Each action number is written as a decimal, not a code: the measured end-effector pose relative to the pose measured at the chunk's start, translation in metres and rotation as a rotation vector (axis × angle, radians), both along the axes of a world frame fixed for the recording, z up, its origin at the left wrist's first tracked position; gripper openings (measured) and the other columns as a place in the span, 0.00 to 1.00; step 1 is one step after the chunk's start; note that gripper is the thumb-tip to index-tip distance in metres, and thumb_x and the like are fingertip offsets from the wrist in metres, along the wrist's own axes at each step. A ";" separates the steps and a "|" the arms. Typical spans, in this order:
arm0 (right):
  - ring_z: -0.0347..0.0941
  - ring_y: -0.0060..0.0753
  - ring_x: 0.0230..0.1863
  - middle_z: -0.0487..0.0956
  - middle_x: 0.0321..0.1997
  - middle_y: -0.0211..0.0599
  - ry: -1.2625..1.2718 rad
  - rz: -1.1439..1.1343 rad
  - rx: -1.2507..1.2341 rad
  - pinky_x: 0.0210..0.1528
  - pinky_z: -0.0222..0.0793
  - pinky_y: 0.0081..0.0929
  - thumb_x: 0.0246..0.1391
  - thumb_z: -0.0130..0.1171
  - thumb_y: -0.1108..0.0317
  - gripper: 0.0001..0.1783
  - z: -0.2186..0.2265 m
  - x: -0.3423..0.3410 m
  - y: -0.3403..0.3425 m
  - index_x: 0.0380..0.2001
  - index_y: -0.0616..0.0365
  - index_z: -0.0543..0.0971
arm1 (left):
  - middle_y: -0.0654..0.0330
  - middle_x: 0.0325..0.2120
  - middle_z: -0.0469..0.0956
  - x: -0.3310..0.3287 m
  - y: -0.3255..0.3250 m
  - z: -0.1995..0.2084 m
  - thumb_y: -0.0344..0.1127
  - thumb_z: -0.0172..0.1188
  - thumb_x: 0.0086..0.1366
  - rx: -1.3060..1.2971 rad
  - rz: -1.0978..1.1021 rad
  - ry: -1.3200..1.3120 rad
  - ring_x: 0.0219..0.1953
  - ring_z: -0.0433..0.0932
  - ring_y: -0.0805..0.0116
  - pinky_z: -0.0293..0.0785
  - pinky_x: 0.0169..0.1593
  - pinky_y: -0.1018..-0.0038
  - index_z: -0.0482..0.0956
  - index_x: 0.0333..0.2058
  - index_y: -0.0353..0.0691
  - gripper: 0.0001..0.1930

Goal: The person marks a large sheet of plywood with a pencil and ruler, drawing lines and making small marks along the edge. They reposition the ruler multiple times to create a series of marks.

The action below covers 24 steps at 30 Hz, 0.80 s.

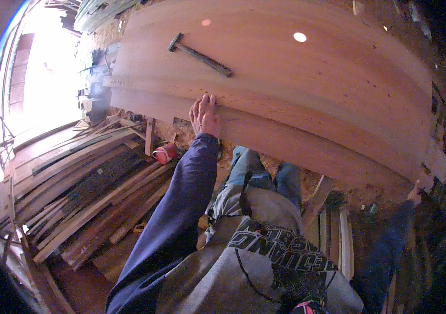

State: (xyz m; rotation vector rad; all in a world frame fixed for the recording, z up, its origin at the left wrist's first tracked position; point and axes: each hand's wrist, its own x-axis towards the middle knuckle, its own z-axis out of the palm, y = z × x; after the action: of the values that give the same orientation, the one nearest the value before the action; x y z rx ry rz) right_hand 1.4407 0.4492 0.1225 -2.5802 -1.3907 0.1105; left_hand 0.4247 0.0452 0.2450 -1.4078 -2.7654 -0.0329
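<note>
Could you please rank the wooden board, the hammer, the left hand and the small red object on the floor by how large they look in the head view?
1. Wooden board
2. Hammer
3. Left hand
4. Red object, nearly the hand's size, and farther away.

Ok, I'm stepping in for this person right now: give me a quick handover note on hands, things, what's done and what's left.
Left hand: flat on the near edge of the board, fingers over the top.
Right hand: at the board's right end, dim; grip unclear.
Hammer: lying loose on the board, far left, untouched.
Done: board lies across the work spot.
Left: both hands on the board only; hammer not yet picked up.
</note>
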 end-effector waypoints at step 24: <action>0.76 0.26 0.44 0.81 0.41 0.31 0.774 0.802 0.042 0.51 0.72 0.31 0.63 0.65 0.60 0.14 0.219 -0.901 -0.296 0.44 0.59 0.81 | 0.59 0.49 0.80 -0.256 -0.107 0.026 0.37 0.64 0.50 0.694 0.240 -0.116 0.57 0.72 0.54 0.61 0.63 0.55 0.82 0.52 0.49 0.26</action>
State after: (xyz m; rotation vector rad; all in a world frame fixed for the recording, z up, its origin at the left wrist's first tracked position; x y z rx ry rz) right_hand 0.5399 0.1528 0.3416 -1.4785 -1.8800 1.0354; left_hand 0.1690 -0.0617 0.2710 -0.9082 -2.5701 -0.9781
